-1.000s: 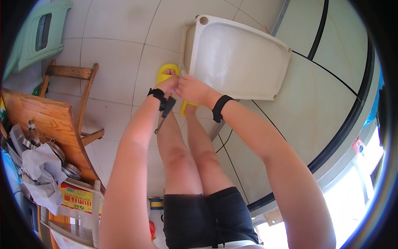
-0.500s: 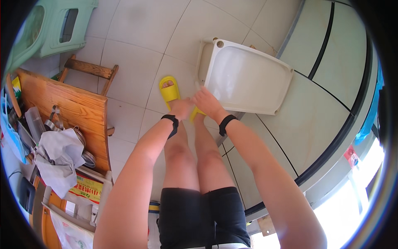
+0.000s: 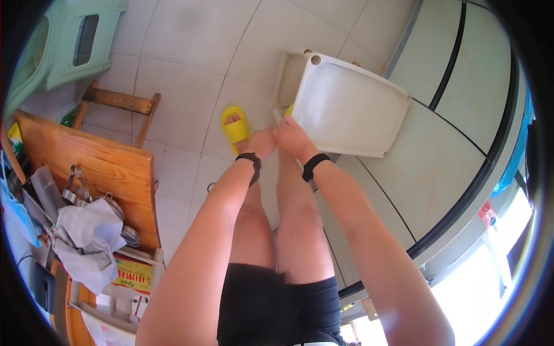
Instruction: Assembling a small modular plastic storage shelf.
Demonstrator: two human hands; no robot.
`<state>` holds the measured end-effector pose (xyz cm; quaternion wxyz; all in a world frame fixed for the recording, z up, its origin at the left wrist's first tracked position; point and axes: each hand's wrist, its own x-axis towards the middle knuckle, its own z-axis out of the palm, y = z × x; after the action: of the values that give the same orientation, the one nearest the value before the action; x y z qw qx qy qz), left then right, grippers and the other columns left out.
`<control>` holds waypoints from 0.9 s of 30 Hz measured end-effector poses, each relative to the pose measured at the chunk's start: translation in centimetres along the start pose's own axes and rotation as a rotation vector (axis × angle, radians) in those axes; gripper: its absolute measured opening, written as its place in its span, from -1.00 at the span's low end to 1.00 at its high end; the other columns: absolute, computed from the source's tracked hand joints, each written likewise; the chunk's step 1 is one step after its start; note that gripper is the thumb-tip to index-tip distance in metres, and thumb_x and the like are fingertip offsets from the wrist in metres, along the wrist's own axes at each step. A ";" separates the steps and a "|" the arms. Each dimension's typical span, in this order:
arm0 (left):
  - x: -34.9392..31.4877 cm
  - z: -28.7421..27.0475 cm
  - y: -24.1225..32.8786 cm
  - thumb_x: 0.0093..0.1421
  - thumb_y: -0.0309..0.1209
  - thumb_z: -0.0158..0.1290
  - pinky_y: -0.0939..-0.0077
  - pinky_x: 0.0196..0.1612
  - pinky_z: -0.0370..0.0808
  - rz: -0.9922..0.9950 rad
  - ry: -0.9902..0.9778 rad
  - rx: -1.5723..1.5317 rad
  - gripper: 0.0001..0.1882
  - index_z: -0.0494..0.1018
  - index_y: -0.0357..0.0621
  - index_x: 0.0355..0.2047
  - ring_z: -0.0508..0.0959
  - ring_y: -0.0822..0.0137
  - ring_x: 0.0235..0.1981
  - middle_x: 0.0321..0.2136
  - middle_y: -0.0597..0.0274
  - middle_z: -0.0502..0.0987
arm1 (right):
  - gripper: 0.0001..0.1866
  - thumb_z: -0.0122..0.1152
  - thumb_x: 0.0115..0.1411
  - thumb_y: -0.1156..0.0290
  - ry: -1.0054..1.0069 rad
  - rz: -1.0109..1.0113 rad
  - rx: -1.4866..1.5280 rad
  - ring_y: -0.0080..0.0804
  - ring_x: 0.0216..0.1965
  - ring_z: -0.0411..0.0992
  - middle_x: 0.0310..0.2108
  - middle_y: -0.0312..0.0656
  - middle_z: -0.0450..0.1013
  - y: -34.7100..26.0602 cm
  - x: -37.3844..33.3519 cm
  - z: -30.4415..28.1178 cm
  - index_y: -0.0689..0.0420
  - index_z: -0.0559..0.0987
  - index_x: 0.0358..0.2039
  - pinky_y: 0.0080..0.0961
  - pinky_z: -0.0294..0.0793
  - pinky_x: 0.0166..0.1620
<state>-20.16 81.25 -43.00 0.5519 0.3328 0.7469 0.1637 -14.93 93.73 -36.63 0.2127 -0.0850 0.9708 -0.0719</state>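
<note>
A white plastic rack (image 3: 352, 112) with raised rims and a round hole at one corner stands ahead, slightly right. Part of a lower tier (image 3: 290, 81) shows along its left side. My right hand (image 3: 292, 138) is closed at the rack's near left corner, its fingers curled on the edge there. Close beside it, almost touching, my left hand (image 3: 264, 142) has bent fingers. What the left fingers hold is hidden. Both wrists wear black bands. Past my left hand is a foot in a yellow slipper (image 3: 234, 124); a second slipper is mostly covered by the rack and my hands.
Pale cabinet fronts (image 3: 427, 167) with black trim run along the right. To the left stand a wooden table (image 3: 98, 153), a folding wooden stool (image 3: 121, 102) and green plastic stools (image 3: 86, 49). Pans and a grey cloth (image 3: 86, 230) lie near the table.
My left hand has moved right and slightly forward, close to my right hand. The right foot has shifted forward toward the rack. The view has turned slightly; the rack hardly differs.
</note>
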 end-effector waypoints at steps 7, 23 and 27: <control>3.6 -0.8 -1.1 0.10 -0.39 -0.08 0.25 -0.24 0.40 0.283 0.015 0.290 -0.84 0.48 -0.07 -0.36 0.51 0.15 -0.25 -0.34 0.18 0.51 | -0.95 0.05 -0.03 0.43 0.001 -0.005 0.122 -0.45 -0.27 0.37 -0.48 -0.37 0.45 -0.3 0.4 0.6 0.02 0.49 -0.52 -0.48 0.22 -0.03; 2.7 -1.8 2.7 0.14 -0.31 -0.08 0.21 -0.17 0.45 0.190 0.004 -0.063 -0.64 0.36 -0.21 -0.08 0.50 -0.03 -0.17 -0.25 -0.07 0.52 | -0.96 0.10 -0.07 0.45 -0.042 -0.029 -0.037 -0.41 -0.29 0.37 -0.51 -0.34 0.41 1.5 -2.6 -7.2 0.03 0.48 -0.52 -0.45 0.25 -0.01; 1.1 -1.3 -1.1 0.12 -0.36 -0.05 0.30 -0.08 0.42 0.048 0.004 -0.414 -0.60 0.34 -0.23 -0.02 0.51 0.00 -0.14 -0.17 -0.13 0.49 | -0.91 0.09 -0.05 0.46 -0.222 0.142 0.102 -0.44 -0.27 0.38 -0.47 -0.31 0.42 0.2 -0.5 -6.6 0.01 0.48 -0.47 -0.41 0.22 0.05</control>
<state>-21.95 81.41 -44.03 0.6028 0.2297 0.6902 0.3278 -17.35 94.73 -30.57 0.3276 -0.0127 0.9398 -0.0963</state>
